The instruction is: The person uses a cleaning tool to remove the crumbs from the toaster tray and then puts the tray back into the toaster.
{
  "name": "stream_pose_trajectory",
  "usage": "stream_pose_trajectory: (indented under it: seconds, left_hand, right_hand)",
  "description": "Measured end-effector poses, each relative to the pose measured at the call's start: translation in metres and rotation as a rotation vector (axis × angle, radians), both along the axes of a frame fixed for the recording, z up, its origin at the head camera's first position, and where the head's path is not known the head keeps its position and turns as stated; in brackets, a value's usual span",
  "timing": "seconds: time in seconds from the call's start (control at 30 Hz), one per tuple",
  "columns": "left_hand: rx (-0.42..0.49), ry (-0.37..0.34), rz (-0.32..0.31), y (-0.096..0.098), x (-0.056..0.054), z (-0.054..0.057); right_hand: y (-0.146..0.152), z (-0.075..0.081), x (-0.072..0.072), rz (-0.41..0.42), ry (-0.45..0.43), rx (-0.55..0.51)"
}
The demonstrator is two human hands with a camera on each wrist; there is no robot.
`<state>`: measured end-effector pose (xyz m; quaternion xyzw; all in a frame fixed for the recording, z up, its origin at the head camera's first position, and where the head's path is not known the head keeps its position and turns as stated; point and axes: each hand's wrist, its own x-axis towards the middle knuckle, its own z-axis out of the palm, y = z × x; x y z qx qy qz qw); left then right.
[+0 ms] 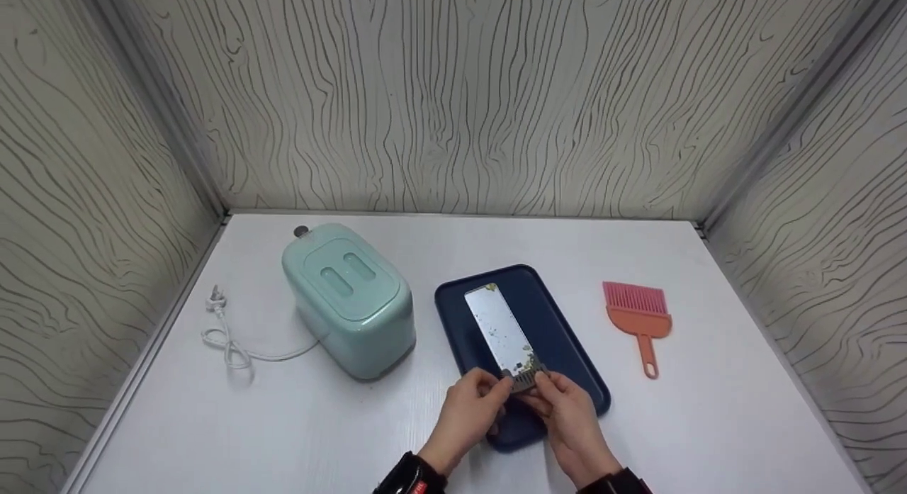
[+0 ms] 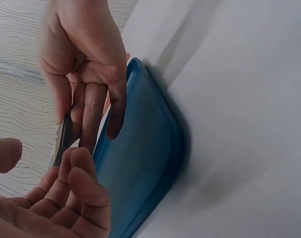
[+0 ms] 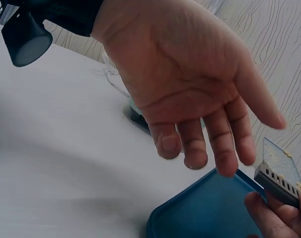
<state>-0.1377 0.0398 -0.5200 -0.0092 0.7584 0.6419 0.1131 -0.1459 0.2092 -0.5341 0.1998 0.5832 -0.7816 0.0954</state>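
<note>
My right hand (image 1: 570, 416) pinches the slotted grey end of a long metal crumb tray (image 1: 499, 327) between thumb and fingers. Yellowish crumbs (image 1: 526, 365) gather near that end, with a few at the far corner. Close to the other corner of the grey end is my left hand (image 1: 468, 405); the right wrist view shows its fingers (image 3: 222, 144) loosely bent and its thumb apart from the crumb tray. Beneath both hands lies a dark blue serving tray (image 1: 563, 338), which looks lighter blue in the left wrist view. The crumb tray is held above it.
On the left stands a mint-green toaster (image 1: 375, 338) with its lid on top. Its white cord (image 1: 266, 356) and plug (image 1: 216, 300) lie beside it. To the right rests a small orange brush (image 1: 641, 324) with pink bristles. Patterned panels enclose the white table (image 1: 340, 430).
</note>
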Motion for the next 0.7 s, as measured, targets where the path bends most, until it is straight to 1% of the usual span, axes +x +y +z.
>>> stream_pose_trajectory:
  seconds: [0.07,0.2,0.3,0.4,0.57,0.7]
  left_hand:
    - [0.016,-0.023,0.009,0.004,0.001,-0.003]
    - [0.026,-0.048,0.041,0.008,0.002,-0.007]
    - [0.041,-0.077,0.061,0.011,0.003,-0.011]
    - [0.064,-0.1,0.067,0.015,0.003,-0.015]
    - [0.134,-0.14,0.091,0.018,0.003,-0.019]
    - [0.201,-0.177,0.122,0.018,0.003,-0.02]
  right_hand:
    - [-0.002,0.0,0.001,-0.007,0.009,-0.012]
    - [-0.005,0.0,0.001,-0.023,0.022,-0.026]
    - [-0.008,-0.001,0.001,-0.037,0.02,-0.022]
    - [-0.01,-0.002,0.001,-0.048,0.008,-0.013]
    - [-0.012,-0.005,0.002,-0.052,-0.001,-0.003]
    - [-0.011,-0.005,0.003,-0.047,-0.009,0.008]
